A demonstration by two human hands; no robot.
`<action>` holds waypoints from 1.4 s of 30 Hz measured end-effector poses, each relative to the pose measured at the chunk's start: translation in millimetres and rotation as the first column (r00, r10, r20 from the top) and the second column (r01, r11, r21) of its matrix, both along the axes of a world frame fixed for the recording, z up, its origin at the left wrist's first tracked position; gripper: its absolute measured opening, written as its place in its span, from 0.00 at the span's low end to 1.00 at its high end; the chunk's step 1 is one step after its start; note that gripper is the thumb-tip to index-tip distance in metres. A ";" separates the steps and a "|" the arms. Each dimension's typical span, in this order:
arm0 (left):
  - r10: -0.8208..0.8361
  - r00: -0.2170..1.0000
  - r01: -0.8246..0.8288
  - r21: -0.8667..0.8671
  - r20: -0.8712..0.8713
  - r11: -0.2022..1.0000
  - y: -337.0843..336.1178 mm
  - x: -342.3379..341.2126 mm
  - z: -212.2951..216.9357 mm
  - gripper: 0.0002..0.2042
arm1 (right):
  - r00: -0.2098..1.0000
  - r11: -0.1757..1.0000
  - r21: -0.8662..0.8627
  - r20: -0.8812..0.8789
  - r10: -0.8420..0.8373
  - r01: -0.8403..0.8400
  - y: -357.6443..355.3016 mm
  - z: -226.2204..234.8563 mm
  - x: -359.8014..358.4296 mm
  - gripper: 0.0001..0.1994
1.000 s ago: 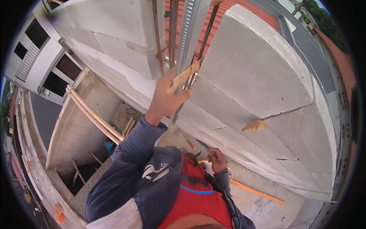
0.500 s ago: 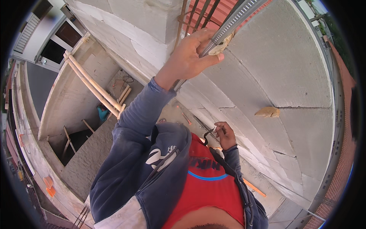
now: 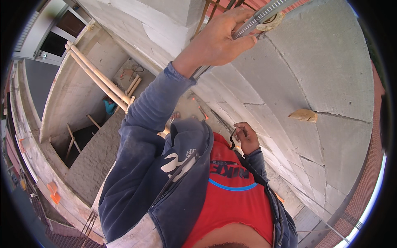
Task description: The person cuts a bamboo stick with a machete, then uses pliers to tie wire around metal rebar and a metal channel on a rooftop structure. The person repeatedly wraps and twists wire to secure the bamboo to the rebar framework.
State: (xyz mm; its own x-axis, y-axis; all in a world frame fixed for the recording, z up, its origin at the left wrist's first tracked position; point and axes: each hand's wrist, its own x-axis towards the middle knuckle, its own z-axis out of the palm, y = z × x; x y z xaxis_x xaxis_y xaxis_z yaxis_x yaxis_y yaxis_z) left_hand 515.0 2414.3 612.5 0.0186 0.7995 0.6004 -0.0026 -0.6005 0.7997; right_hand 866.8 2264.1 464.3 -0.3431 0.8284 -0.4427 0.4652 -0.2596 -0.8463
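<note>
My left hand (image 3: pixel 223 38) reaches up at the top of the view, closed around a long grey metal bar (image 3: pixel 264 15) with a ribbed face. The bar slants past my wrist and runs down along the wall. A tan lump (image 3: pixel 271 22) sits beside the bar at my fingertips, against the grey block wall (image 3: pixel 331 53). Lower down, my right hand (image 3: pixel 247 138) is in front of my red shirt. Its thumb and fingers pinch a thin black cord (image 3: pixel 233 138), whose far end is hidden by my clothing.
Another tan lump (image 3: pixel 304 115) sticks out of a wall joint. To the left, wooden poles (image 3: pixel 97 76) span a recess beside a rough concrete slab (image 3: pixel 93 165). A person in teal (image 3: pixel 110 106) is down there. Reinforcing bars (image 3: pixel 206 18) rise behind my left hand.
My left hand, still around the bar, appears higher and farther right. The view has shifted slightly, and the wall sits farther right. My right hand keeps its pinch and has turned a little.
</note>
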 end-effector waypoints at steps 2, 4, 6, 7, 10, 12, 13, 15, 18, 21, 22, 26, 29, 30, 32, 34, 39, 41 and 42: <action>0.025 0.999 -0.026 0.052 0.020 0.998 -0.7 1.4 -0.1 0.19 | 1.000 1.000 0.015 -0.005 -0.007 0.007 2.3 2.6 -2.0 0.09; 0.045 0.998 -0.044 0.031 -0.041 0.999 -3.4 0.1 3.5 0.20 | 1.000 0.999 0.046 -0.006 -0.023 0.023 2.6 6.8 -4.6 0.09; 0.052 0.981 -0.065 -0.063 -0.185 0.996 -11.2 -7.7 9.2 0.23 | 0.994 0.989 0.109 -0.051 -0.096 0.101 2.7 15.9 -9.6 0.09; 0.055 0.983 -0.066 -0.053 -0.174 0.996 -13.5 -9.5 8.8 0.23 | 0.989 0.980 0.146 -0.072 -0.127 0.136 4.5 21.5 -12.0 0.09; 0.054 0.993 -0.057 -0.029 -0.108 0.998 -8.8 -9.4 9.9 0.23 | 0.963 0.911 0.336 -0.196 -0.182 0.241 13.8 42.4 -20.6 0.08; 0.014 0.999 -0.017 -0.088 -0.030 0.996 -12.7 -5.9 14.4 0.23 | 0.948 0.820 0.492 -0.263 -0.181 0.293 22.3 53.0 -25.3 0.11; 0.007 1.000 -0.009 -0.111 -0.018 0.994 -14.0 -5.3 16.7 0.24 | 0.937 0.755 0.569 -0.303 -0.176 0.326 30.3 60.2 -32.6 0.12; -0.018 1.000 0.018 -0.174 0.003 0.984 -14.4 -6.0 18.2 0.25 | 0.909 0.607 0.686 -0.381 -0.170 0.401 39.9 82.7 -51.9 0.15; 0.022 0.999 -0.020 -0.117 0.023 0.993 -12.2 -5.6 15.9 0.25 | 0.886 0.475 0.759 -0.450 -0.110 0.445 63.1 105.6 -85.6 0.20; -0.059 0.998 0.063 -0.231 0.026 0.971 -14.2 -12.3 22.5 0.29 | 0.832 0.443 0.733 -0.551 -0.057 0.516 79.0 121.8 -112.9 0.23; -0.104 0.994 0.110 -0.297 0.035 0.949 -13.7 -16.1 24.4 0.31 | 0.810 0.451 0.715 -0.585 -0.034 0.535 85.1 126.0 -121.5 0.24; -0.308 0.917 0.349 -0.137 0.252 0.927 -0.4 -24.6 12.0 0.37 | 0.772 0.478 0.661 -0.632 -0.062 0.579 100.4 163.9 -166.4 0.25; -0.461 0.820 0.499 -0.027 0.340 0.866 10.1 -31.0 3.9 0.37 | 0.787 0.477 0.668 -0.612 -0.084 0.571 107.2 182.3 -185.5 0.23; -0.454 0.816 0.502 -0.050 0.359 0.863 12.5 -32.0 3.7 0.40 | 0.804 0.430 0.698 -0.580 -0.129 0.572 110.0 185.8 -192.8 0.23; -0.436 0.818 0.500 -0.087 0.375 0.862 17.7 -32.1 4.4 0.46 | 0.812 0.333 0.741 -0.548 -0.203 0.583 116.3 187.4 -207.3 0.21; -0.418 0.838 0.479 -0.104 0.351 0.872 22.1 -35.8 6.6 0.46 | 0.800 0.235 0.768 -0.544 -0.253 0.596 122.6 187.3 -221.4 0.19; -0.428 0.868 0.463 -0.098 0.253 0.881 31.5 -40.2 5.8 0.43 | 0.866 0.239 0.847 -0.399 -0.302 0.474 134.8 171.1 -223.9 0.22; -0.464 0.818 0.530 -0.131 0.341 0.838 32.5 -40.3 5.1 0.44 | 0.879 0.203 0.896 -0.304 -0.368 0.395 138.8 169.4 -225.7 0.27; -0.477 0.826 0.530 -0.124 0.299 0.839 34.4 -42.7 5.4 0.39 | 0.880 0.156 0.923 -0.269 -0.391 0.352 140.7 168.7 -227.6 0.29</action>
